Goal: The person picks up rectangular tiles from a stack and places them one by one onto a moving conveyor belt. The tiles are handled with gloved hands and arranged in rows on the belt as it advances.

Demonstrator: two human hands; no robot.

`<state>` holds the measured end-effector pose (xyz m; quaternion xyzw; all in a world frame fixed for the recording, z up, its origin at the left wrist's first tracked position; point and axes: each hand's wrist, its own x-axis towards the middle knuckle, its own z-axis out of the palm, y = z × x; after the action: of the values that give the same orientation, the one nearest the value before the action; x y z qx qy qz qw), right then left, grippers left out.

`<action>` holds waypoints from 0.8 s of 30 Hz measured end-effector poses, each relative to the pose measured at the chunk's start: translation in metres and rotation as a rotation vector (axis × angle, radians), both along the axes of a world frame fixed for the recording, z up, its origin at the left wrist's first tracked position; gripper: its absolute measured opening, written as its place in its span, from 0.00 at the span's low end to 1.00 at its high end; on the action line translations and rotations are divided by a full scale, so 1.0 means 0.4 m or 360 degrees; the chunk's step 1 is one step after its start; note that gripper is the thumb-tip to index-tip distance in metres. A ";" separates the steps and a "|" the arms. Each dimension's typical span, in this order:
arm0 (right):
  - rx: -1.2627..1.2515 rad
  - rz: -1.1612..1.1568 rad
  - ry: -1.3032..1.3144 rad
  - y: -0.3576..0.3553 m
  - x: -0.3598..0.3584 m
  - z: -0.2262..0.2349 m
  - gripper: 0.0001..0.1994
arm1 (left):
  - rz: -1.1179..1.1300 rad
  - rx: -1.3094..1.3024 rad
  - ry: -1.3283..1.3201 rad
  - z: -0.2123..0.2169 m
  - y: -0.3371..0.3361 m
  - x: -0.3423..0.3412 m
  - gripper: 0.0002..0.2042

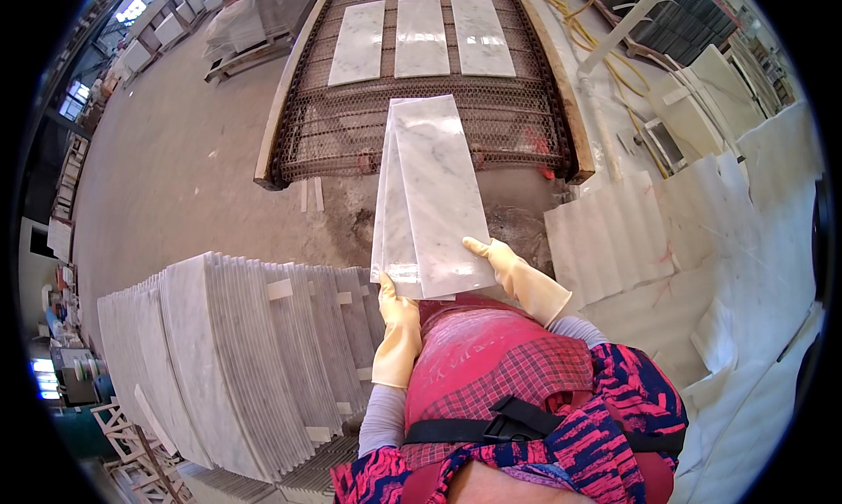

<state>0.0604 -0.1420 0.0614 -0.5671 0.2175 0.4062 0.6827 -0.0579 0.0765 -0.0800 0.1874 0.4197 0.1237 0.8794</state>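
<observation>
I hold a small stack of long white marble tiles (430, 188) flat in front of me, their far end over the near edge of a metal mesh conveyor (333, 135). My left hand (396, 324), in a pale yellow rubber glove, grips the stack's near left corner. My right hand (513, 271), gloved the same way, holds the near right edge. Three more marble tiles (421, 35) lie side by side further along the mesh belt.
A rack of many upright marble tiles (237, 355) stands at my lower left. White corrugated sheets (614, 241) and white plastic cover the ground on the right. Yellow hose (588, 30) and stacked slabs (710, 92) lie at upper right. Pallets (254, 30) sit at upper left.
</observation>
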 end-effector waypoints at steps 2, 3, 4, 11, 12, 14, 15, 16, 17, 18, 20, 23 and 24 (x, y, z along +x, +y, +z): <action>0.0074 0.0017 -0.0001 -0.007 0.009 -0.049 0.30 | 0.0047 0.0011 -0.0073 0.006 -0.003 0.010 0.24; 0.0039 0.0000 0.0000 -0.005 0.009 -0.046 0.29 | 0.0054 0.0024 -0.0101 0.005 -0.005 0.012 0.24; 0.0004 -0.0016 0.0000 -0.002 0.009 -0.044 0.28 | 0.0060 0.0038 -0.0130 0.005 -0.007 0.015 0.24; -0.0030 -0.0028 -0.0004 0.013 0.011 -0.005 0.31 | 0.0075 0.0062 -0.0215 -0.008 0.012 0.021 0.24; -0.0050 -0.0013 -0.0035 0.003 0.017 -0.022 0.31 | 0.0075 0.0065 -0.0220 -0.013 0.006 0.024 0.24; -0.0081 0.0027 -0.0095 -0.010 0.033 -0.077 0.31 | 0.0083 0.0070 -0.0221 -0.023 0.000 0.034 0.24; -0.0066 0.0015 -0.0081 -0.018 0.039 -0.083 0.31 | 0.0105 0.0100 -0.0151 -0.035 0.011 0.034 0.24; -0.0052 -0.0007 -0.0072 -0.039 0.049 -0.082 0.31 | 0.0119 0.0126 -0.0086 -0.045 0.021 0.041 0.24; -0.0038 -0.0030 -0.0062 -0.063 0.061 -0.080 0.31 | 0.0135 0.0152 -0.0014 -0.054 0.031 0.041 0.24; -0.0112 -0.0058 -0.0099 -0.100 0.087 -0.132 0.30 | 0.0172 0.0163 0.0022 -0.048 0.033 0.058 0.24; 0.0021 0.0011 -0.0128 -0.144 0.117 -0.122 0.29 | 0.0077 0.0114 0.0145 -0.084 0.071 0.035 0.22; 0.0107 0.0176 -0.0200 -0.204 0.173 -0.110 0.27 | 0.0155 0.0034 0.0276 -0.109 0.086 0.041 0.22; 0.0134 0.0204 -0.0186 -0.216 0.187 -0.093 0.26 | 0.0198 0.0017 0.0292 -0.108 0.084 0.050 0.23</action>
<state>0.1353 -0.2285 0.0243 -0.5734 0.1232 0.4240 0.6901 -0.0379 0.1100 -0.1234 0.1762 0.5088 0.1627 0.8268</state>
